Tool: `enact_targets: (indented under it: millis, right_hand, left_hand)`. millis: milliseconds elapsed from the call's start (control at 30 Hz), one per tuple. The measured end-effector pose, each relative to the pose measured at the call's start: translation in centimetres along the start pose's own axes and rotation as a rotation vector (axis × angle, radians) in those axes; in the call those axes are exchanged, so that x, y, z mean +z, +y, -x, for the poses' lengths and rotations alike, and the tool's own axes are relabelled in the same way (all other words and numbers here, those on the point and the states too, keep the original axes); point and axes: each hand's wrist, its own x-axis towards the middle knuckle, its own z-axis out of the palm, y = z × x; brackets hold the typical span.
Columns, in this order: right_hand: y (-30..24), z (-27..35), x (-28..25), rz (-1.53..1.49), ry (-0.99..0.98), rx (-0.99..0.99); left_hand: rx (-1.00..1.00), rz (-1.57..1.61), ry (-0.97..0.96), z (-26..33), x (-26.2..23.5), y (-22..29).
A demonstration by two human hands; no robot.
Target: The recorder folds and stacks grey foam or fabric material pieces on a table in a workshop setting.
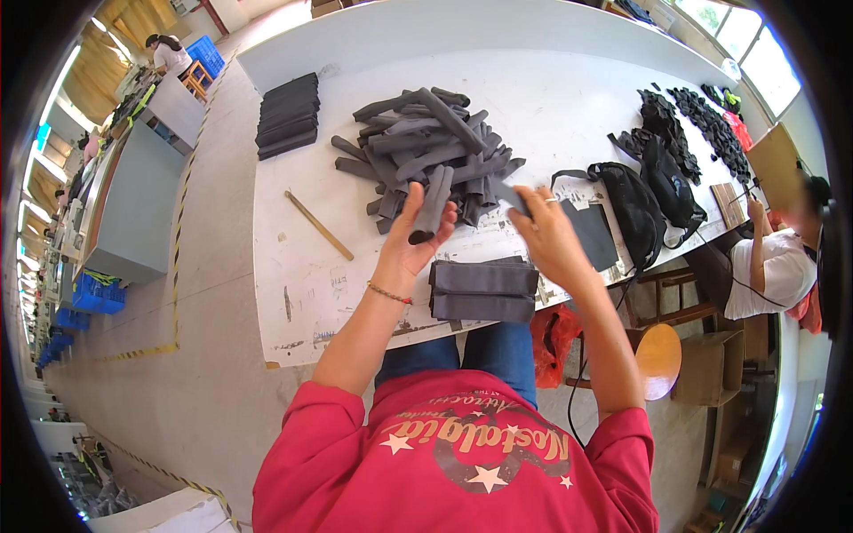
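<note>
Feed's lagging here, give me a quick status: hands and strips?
Left hand gripping grey strip. Right hand pinching another piece. Loose pile ahead, folded stack near edge. Nothing blocking.

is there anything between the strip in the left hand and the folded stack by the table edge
Nothing visible. The left hand holds a grey strip just above and left of the folded stack, with only bare table between. The right hand is off to the side.
</note>
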Motion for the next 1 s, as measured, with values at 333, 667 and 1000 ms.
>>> enact_targets:
  millis: [333, 667, 1000]
  right_hand:
    - [1.4, 1.6, 2.4, -0.174, -0.069, 0.138]
    - [2.3, 3.9, 1.5, -0.150, -0.095, 0.133]
    - [1.6, 4.7, 1.6, -0.368, 0.082, 0.050]
  left_hand:
    - [-0.014, 0.024, 0.033, -0.1, 1.9, -0.4]
    - [0.068, -0.072, 0.122, -1.3, 0.2, -1.5]
    - [0.153, 0.092, 0.155, -0.9, 1.8, -0.6]
